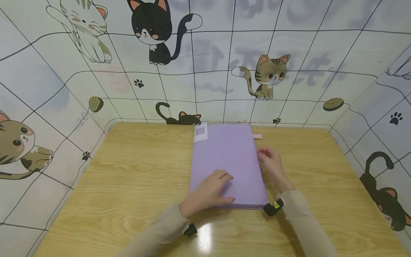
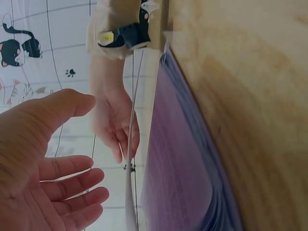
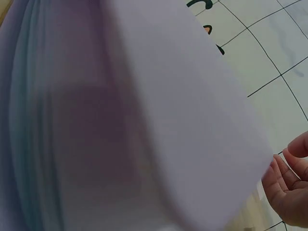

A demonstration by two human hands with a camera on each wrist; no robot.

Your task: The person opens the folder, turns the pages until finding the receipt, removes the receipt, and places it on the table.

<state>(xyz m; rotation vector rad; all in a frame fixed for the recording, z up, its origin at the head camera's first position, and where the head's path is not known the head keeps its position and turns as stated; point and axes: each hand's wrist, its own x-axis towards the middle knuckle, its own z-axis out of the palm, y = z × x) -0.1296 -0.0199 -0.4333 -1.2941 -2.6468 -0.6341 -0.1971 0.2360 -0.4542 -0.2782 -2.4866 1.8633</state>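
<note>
A purple folder (image 1: 226, 160) lies on the table with a white label (image 1: 201, 132) at its upper left corner. Its cover (image 3: 192, 110) is raised along the right side, with clear sleeves (image 2: 168, 154) inside. My right hand (image 1: 271, 162) is at the right edge of that cover and appears to pinch it between thumb and fingers; the exact contact is partly hidden. Over the lower left of the cover, my left hand (image 1: 210, 189) hovers with fingers loosely spread, holding nothing. The left wrist view shows a gap between it and the cover.
A pink tab (image 1: 258, 136) sticks out from the folder's right side near the top. The wooden table (image 1: 138, 164) extends on both sides of it. Cat-printed, grid-lined fabric walls (image 1: 212, 85) stand behind and at the sides.
</note>
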